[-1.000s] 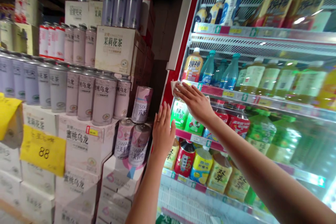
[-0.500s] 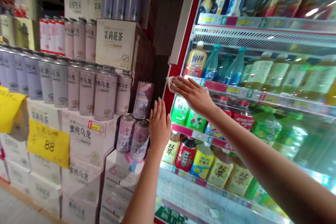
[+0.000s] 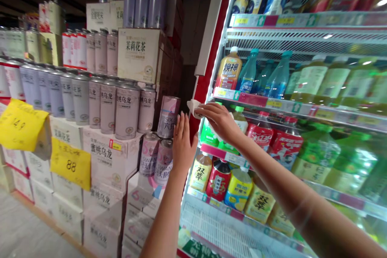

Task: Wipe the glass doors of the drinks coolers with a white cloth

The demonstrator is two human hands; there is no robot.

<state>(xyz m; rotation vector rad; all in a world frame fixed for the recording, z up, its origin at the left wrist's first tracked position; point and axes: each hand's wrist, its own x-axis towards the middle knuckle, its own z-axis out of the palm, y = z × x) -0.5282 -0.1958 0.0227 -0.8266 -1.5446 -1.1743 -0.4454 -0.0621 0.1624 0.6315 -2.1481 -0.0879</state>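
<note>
My right hand (image 3: pixel 220 120) holds a crumpled white tissue (image 3: pixel 195 108) by its fingertips at the red frame (image 3: pixel 208 76) of a glass-fronted drinks fridge. The tissue sticks out past the fingers on the left. My left hand (image 3: pixel 183 141) is raised with fingers stretched upward, by the lower part of the frame; whether the palm touches it is hidden. Directly left of that hand, a pink-grey can (image 3: pixel 168 117) sits on top of two similar cans (image 3: pixel 149 155). Behind my right hand, green-labelled bottles (image 3: pixel 209 133) are partly covered.
Fridge shelves (image 3: pixel 272 102) hold several rows of bottled drinks. At left, stacked cartons (image 3: pixel 104 157) carry rows of tall cans (image 3: pixel 127 109). Yellow price signs (image 3: pixel 71 163) hang on the cartons' front. Grey floor (image 3: pixel 36 225) shows at lower left.
My right hand has slid down along the fridge frame with the tissue, its fingers now more bent and gathered. My left hand stays nearly in place. The view has shifted slightly left.
</note>
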